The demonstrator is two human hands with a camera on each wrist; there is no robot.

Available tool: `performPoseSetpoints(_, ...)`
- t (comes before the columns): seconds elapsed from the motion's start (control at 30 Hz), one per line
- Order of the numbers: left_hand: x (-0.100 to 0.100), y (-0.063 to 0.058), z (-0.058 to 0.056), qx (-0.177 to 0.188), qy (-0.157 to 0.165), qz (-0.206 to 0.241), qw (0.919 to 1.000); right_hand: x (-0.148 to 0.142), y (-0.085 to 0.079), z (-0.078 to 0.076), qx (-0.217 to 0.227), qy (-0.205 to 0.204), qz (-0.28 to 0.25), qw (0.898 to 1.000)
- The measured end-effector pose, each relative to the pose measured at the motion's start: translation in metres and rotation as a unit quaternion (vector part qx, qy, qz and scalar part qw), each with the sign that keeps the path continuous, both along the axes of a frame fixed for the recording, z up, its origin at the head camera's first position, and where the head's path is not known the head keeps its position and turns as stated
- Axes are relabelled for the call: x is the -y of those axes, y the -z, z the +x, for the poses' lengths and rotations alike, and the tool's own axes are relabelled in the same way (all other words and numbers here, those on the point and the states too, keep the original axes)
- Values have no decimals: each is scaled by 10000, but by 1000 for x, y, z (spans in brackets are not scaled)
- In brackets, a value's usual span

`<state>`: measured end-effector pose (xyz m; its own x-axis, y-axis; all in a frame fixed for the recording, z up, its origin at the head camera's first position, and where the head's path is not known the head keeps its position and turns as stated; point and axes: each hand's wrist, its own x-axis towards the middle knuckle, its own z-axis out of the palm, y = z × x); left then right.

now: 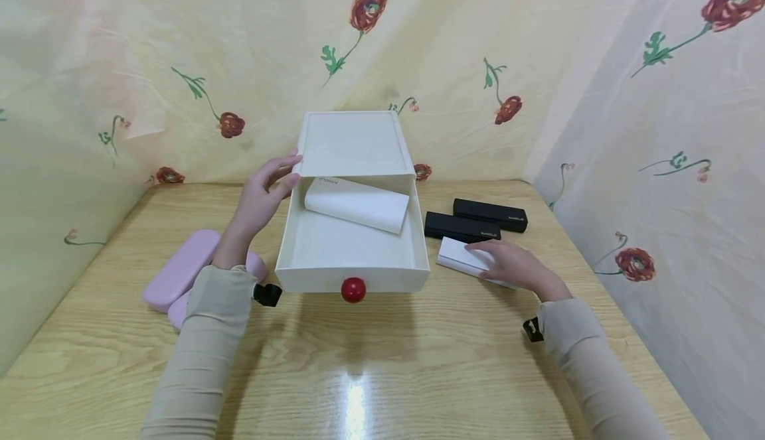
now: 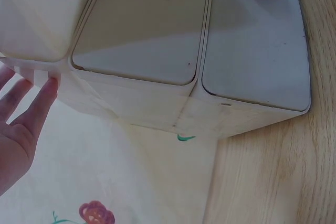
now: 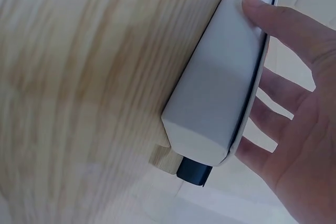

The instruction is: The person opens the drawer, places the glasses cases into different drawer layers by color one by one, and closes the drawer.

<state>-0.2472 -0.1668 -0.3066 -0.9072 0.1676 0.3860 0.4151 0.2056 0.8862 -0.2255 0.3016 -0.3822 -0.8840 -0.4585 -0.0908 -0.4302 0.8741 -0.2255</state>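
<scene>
A white drawer unit (image 1: 352, 141) stands at the back of the table, its top drawer (image 1: 352, 279) pulled out by a red knob's side. Inside that drawer a white glasses case (image 1: 358, 204) lies slanted. My left hand (image 1: 263, 194) touches the unit's left side with extended fingers; the left wrist view shows those fingers (image 2: 39, 103) against the side. To the right, my right hand (image 1: 516, 264) holds a second white glasses case (image 1: 457, 254) on the table. In the right wrist view the thumb lies on one face of this case (image 3: 215, 77), the other fingers along the opposite side.
Two black cases (image 1: 463, 226) lie behind the right hand, one behind the other. Left of the drawer unit are two lilac cases (image 1: 182, 271), partly covered by the left arm. Flowered cloth (image 1: 269, 62) hangs behind and at both sides of the wooden table (image 1: 358, 360).
</scene>
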Motion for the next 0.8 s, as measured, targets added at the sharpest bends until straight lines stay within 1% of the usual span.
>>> performPoseSetpoints(0.13, 0, 0, -1, -34, -19, -8, 10000, 1, 0, -1, 66, 7, -13, 10000)
performPoseSetpoints(0.23, 1, 1, -1, -35, -45, -39, 10000, 1, 0, -1, 125, 88, -26, 9999)
performPoseSetpoints(0.37, 0, 0, -1, -41, -56, -47, 10000, 1, 0, -2, 121, 107, 22, 9999)
performPoseSetpoints(0.6, -1, -1, -2, -58, -31, -70, 10000, 1, -4, -2, -100, 54, 32, 9999)
performPoseSetpoints(0.67, -1, -1, -2, -49, -16, -59, 10000, 0, -7, -2, -195, 22, 12, 9998)
performPoseSetpoints(0.8, -1, -1, -2, -47, -11, -46, 10000, 1, -17, -2, -526, -85, -8, 9986)
